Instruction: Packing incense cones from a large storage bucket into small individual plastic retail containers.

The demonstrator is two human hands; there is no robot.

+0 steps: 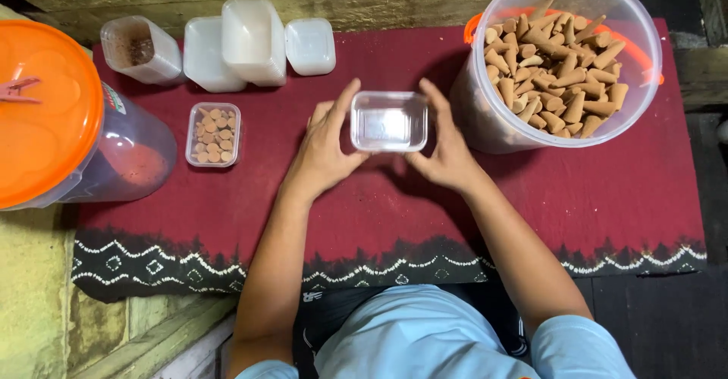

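Both hands hold a small empty clear plastic box [389, 121] over a dark red cloth [364, 212]. My left hand [326, 148] grips its left side with fingers spread around the corner. On the box's right side, my right hand [444, 148] grips it the same way. A big clear tub [565, 61] full of brown cone-shaped pieces stands just to the right of the box. A small clear box filled with cones [213, 133] lies to the left.
A stack of empty clear boxes and lids [250, 42] sits at the back, with one tilted container [142, 49] holding brown powder. A large clear jar with an orange lid [53, 121] lies at the left. The cloth's patterned edge runs near my lap.
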